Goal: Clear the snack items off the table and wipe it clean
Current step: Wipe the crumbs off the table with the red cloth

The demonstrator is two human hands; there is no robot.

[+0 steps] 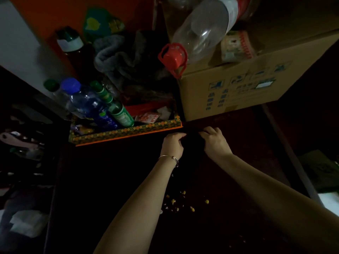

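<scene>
Apparently both hands, left hand and right hand, bunch a dark cloth at far bench, ready to wipe crumbs.

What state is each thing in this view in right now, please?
Left hand: fingers curled on something dark, too dim to identify.
Right hand: fingers bent onto the same dark thing.
Crumbs: scattered on the table, not yet cleared.
Table: dark, unwiped.
Patterned box: open, full of bottles.
Blue-capped bottle: capped, leaning.
Big clear bottle: lying on the carton.
Carton: closed.
</scene>
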